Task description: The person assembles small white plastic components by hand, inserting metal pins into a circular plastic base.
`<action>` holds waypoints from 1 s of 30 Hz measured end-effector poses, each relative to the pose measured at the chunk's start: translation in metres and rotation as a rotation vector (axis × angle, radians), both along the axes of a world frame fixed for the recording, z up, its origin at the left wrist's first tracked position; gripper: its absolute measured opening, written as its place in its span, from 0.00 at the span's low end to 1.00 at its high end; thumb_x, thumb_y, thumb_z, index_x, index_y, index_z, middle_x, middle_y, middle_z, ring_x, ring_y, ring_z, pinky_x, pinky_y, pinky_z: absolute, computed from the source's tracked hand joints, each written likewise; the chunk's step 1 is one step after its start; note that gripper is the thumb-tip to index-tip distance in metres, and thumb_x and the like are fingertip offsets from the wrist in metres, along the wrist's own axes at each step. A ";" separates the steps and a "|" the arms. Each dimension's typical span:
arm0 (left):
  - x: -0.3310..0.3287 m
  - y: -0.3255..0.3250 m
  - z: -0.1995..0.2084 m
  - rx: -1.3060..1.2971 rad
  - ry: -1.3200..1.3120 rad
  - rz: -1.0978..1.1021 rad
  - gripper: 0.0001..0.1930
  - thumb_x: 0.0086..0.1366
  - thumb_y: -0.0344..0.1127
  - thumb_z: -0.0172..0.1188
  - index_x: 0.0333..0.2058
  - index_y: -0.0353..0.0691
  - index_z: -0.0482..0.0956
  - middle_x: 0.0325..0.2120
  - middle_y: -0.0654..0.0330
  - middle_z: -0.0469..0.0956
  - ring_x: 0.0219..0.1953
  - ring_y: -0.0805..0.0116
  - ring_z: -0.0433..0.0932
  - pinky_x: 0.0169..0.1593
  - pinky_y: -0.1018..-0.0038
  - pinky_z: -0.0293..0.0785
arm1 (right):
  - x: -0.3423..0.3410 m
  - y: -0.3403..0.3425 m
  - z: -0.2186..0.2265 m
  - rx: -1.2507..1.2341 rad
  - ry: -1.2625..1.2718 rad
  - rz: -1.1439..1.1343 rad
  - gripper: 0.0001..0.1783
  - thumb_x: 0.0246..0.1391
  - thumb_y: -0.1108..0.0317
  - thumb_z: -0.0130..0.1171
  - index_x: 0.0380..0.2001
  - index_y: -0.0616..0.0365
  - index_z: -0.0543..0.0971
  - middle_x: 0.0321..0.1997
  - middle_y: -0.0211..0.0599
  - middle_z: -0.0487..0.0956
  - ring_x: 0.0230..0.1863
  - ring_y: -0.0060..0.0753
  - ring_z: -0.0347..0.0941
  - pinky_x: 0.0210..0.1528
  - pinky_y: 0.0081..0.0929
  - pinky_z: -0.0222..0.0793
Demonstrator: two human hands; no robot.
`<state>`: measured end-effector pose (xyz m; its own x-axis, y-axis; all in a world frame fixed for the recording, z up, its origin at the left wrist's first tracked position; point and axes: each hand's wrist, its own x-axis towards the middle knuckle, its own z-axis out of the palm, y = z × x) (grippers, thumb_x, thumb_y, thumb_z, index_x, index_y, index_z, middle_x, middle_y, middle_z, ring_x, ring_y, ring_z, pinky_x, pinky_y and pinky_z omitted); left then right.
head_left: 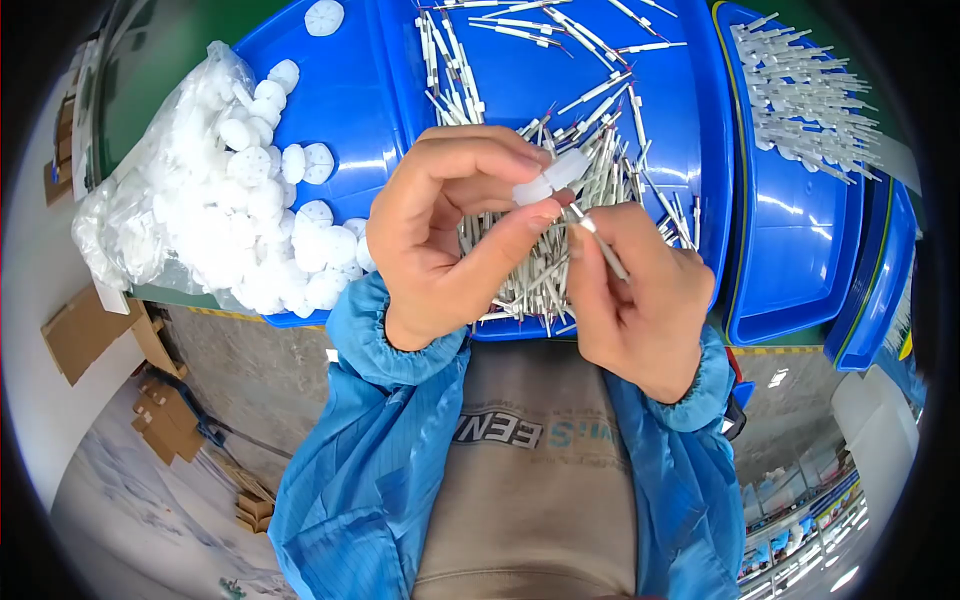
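Pinched between thumb and fingers of my left hand (430, 235) is a translucent white plastic disc (534, 190), seen nearly edge-on. My right hand (645, 295) grips a thin white-and-grey rod (606, 246), whose upper end meets the disc. Whether the rod passes into the disc is hidden by the fingertips. Both hands are over a blue tray (675, 95) full of similar slim rods (535, 280), some with dark reddish tips. To the left, round white discs (318, 163) spill from a clear plastic bag (200, 95) onto another blue tray (345, 85).
At the right, a blue tray (790, 250) holds a bundle of upright-looking thin white pieces (800, 95) at its far end. Another blue tray (870, 300) stands beyond it. Cardboard boxes (165, 420) are on the floor at lower left.
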<state>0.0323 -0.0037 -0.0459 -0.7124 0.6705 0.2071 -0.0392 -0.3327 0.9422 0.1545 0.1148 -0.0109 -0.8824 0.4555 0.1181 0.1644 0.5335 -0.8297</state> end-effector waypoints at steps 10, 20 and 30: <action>-0.004 -0.001 -0.001 0.009 0.085 -0.017 0.17 0.56 0.14 0.62 0.44 0.29 0.72 0.45 0.48 0.73 0.49 0.62 0.78 0.50 0.71 0.82 | -0.002 0.005 0.010 -0.046 -0.029 -0.038 0.07 0.52 0.75 0.63 0.34 0.56 0.76 0.17 0.33 0.74 0.13 0.30 0.74 0.15 0.26 0.65; -0.004 -0.003 -0.003 0.004 0.107 -0.012 0.18 0.53 0.13 0.65 0.43 0.28 0.73 0.45 0.48 0.73 0.47 0.62 0.78 0.50 0.70 0.82 | -0.003 0.003 0.005 -0.062 -0.020 0.038 0.08 0.50 0.74 0.64 0.33 0.55 0.76 0.13 0.35 0.72 0.12 0.35 0.72 0.14 0.29 0.64; -0.006 -0.005 0.000 -0.041 0.090 -0.033 0.18 0.53 0.13 0.65 0.43 0.27 0.74 0.44 0.49 0.73 0.46 0.62 0.80 0.49 0.71 0.83 | -0.004 0.014 0.014 -0.101 -0.056 0.173 0.09 0.49 0.76 0.63 0.34 0.57 0.76 0.15 0.37 0.72 0.14 0.38 0.74 0.16 0.29 0.64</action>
